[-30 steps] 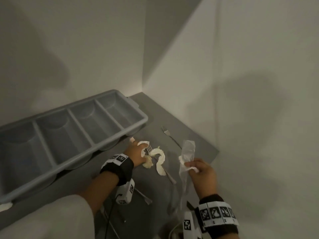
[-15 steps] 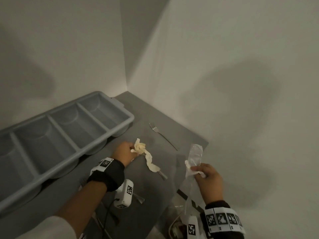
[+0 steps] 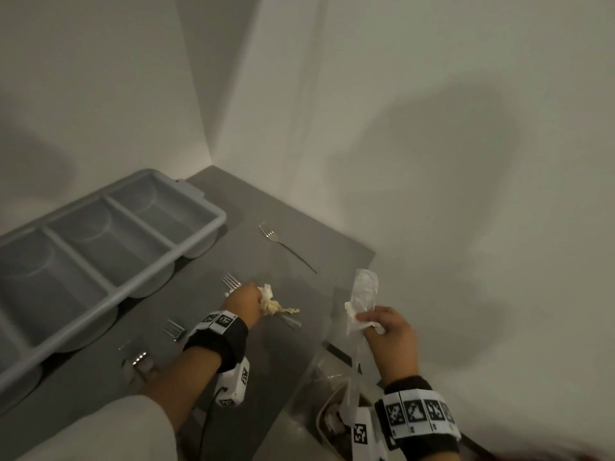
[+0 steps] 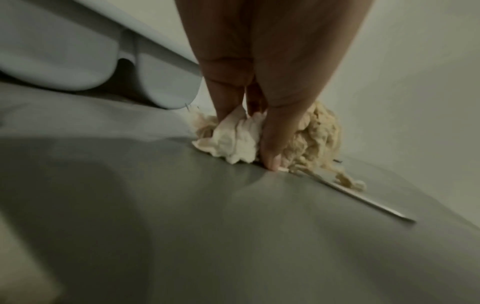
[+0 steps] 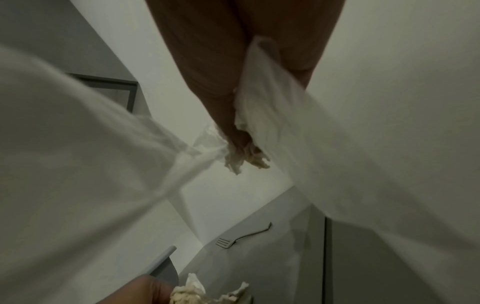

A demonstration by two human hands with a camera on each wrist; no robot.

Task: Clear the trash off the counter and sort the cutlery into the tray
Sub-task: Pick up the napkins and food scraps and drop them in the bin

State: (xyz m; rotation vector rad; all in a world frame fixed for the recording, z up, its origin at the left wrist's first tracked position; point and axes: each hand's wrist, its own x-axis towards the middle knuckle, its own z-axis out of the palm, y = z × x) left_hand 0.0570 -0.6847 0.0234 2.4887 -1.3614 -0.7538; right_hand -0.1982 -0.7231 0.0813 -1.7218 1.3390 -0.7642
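On the counter point(image 3: 253, 207) our left hand point(image 3: 244, 302) bunched a tissue point(image 3: 271, 302) over a fork point(image 3: 231, 281); our right hand point(image 3: 391, 331) pinched a wrapper point(image 3: 364, 287). We judged the trash nearly gathered, but the tray point(image 3: 100, 247) sat empty, forks unsorted.

Pretty dim and grainy overall, big soft shadows on the walls, wrist views motion-blurred and heavily stretched toward the edges.
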